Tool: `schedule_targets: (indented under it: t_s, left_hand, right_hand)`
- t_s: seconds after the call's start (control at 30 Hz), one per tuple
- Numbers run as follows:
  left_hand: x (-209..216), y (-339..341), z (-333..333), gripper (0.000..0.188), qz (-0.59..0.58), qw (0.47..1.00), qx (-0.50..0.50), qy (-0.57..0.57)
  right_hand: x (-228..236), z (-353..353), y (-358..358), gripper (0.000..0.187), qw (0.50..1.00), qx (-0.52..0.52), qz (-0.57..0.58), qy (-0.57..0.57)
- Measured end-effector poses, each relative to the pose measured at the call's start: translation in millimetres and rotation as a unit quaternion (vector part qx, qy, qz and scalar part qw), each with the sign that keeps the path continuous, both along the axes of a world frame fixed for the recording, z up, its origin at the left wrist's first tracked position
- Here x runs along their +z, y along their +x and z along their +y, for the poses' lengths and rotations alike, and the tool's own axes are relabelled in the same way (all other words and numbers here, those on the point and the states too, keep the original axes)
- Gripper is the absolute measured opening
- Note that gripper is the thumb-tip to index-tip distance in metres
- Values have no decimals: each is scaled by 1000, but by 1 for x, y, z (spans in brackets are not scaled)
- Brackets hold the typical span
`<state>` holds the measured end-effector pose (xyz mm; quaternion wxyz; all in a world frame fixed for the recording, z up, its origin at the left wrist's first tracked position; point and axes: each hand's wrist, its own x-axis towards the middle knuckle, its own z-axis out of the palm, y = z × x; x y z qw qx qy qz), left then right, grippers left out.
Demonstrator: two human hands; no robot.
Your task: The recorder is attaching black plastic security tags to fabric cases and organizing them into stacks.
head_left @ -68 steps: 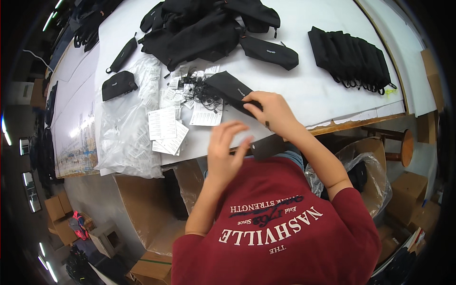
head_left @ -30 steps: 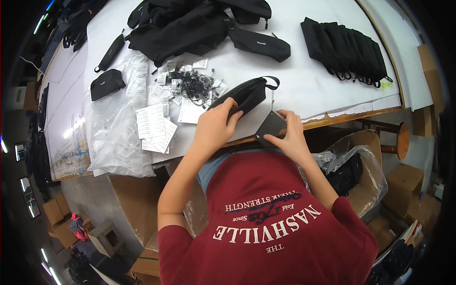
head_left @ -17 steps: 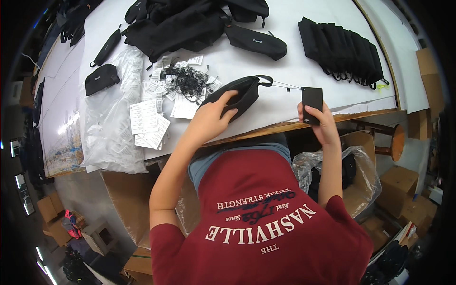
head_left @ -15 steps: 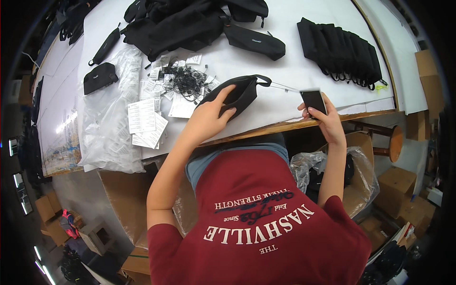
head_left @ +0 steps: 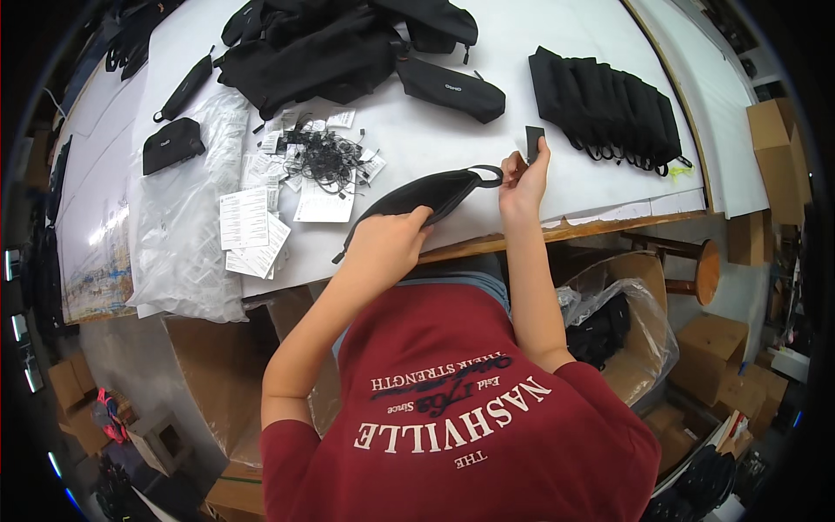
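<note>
A black fabric pouch [head_left: 419, 195] lies tilted above the table's near edge, with a strap loop at its right end. My left hand [head_left: 390, 248] is closed round its near side, the thumb on top by the opening. Just right of the loop, my right hand [head_left: 525, 181] pinches a small black hang tag [head_left: 534, 143], which stands upright between thumb and fingers. Whether the tag's string still runs to the loop is hard to make out now. Left of the pouch lie a tangle of black tag strings [head_left: 323, 157] and white printed slips [head_left: 243, 219].
Black pouches [head_left: 313, 65] are heaped at the table's far side, and a row of pouches [head_left: 609, 104] lies far right. Clear plastic bags [head_left: 187, 252] cover the left. Below the edge are a plastic-lined carton [head_left: 644, 322] and a wooden stool [head_left: 706, 271].
My right hand has moved left with the tag, close to the pouch's loop, and turned the tag edge-up. My left hand has shifted from inside the pouch's opening to its near side.
</note>
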<state>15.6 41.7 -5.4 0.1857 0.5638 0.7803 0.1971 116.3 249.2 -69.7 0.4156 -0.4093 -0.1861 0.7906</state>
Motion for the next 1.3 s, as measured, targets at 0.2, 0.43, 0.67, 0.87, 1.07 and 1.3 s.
schedule_targets:
  t_s: [0.2,0.43,0.67,0.87,1.07,1.3]
  left_hand:
    - [13,5,3,19,13,997,28,-73]
    - [3,1,-8,18,53,987,37,145]
    - [-12,5,-14,20,66,975,68,201]
    - [9,-1,-17,13,-33,959,122,255]
    - [10,-43,0,13,20,952,128,276]
    - [13,-61,22,15,-64,988,30,134]
  right_hand:
    - [4,8,-15,27,987,-80,-86,114]
    - [9,30,12,29,885,-39,-253,388]
    - [75,-7,23,13,677,310,-270,610]
    - [64,-46,-9,19,314,396,-389,770]
    - [75,-57,-14,29,243,435,-397,771]
    - [81,-53,-2,25,294,425,-375,770]
